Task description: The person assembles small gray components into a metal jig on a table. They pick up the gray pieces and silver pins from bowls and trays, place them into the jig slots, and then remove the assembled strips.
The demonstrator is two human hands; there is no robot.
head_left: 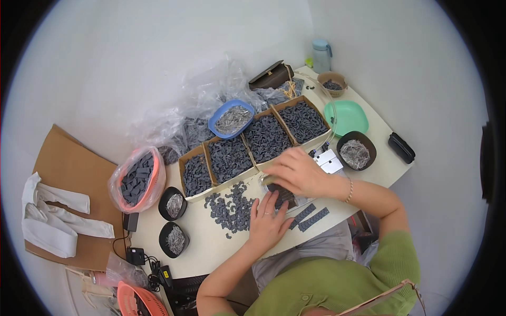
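My left hand [266, 224] lies with fingers stretched out and slightly apart, its fingertips touching the near left edge of a dark flat block [284, 197]. Over the block's far side, my right hand [298, 171] is bent with its fingers drawn together; what they hold, if anything, is hidden. Loose small dark grey plastic pieces [230, 208] are spread on the table left of my hands. Two dark grey strips of joined pieces [314, 219] lie near the table's front edge. Just beyond my right wrist sits a white and metal device [329, 161].
A divided cardboard tray [216, 190] full of grey pieces stands behind my hands, a blue bowl [215, 124] of metal pins on it. Black bowls [163, 238] of pins stand left and right. A green dish [350, 117], bottle [321, 57] and black case [401, 148] are at right.
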